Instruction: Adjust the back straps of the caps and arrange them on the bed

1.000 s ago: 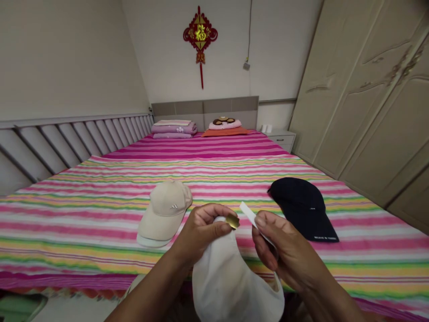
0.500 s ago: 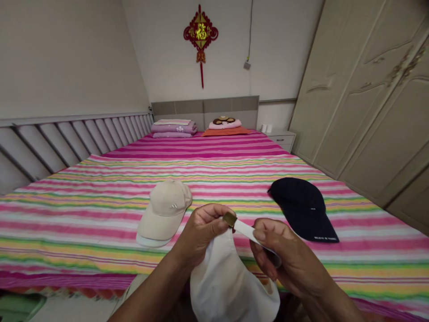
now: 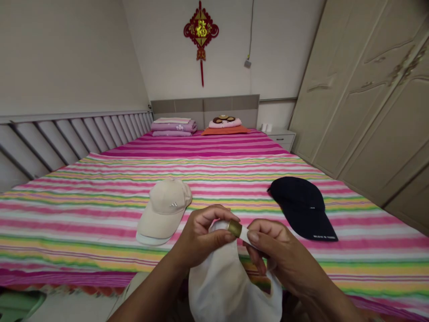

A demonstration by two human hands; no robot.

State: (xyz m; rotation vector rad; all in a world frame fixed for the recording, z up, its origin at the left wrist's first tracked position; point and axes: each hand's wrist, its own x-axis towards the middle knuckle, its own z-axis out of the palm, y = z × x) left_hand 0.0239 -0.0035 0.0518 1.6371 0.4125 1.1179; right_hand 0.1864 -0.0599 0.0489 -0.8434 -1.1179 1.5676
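Observation:
My left hand is closed on the gathered back of a white cloth cap, which hangs below it with its crown down. A small brass strap buckle sits at my left fingertips. My right hand pinches the white strap close to that buckle, its fingers touching the cap's back edge. Whether the strap has passed through the buckle is hidden by my fingers. A beige baseball cap lies on the bed left of my hands, and a navy baseball cap lies to their right.
Both caps rest on a striped pink, green and yellow bedspread. Folded lilac bedding and an orange-and-pink pillow stack lie at the far end. A slatted grey side panel runs along the left, and a cream wardrobe stands right.
My right hand has moved left, toward my left hand. Less white strap now shows beyond the brass buckle, which has turned slightly. The two caps on the bed have not moved.

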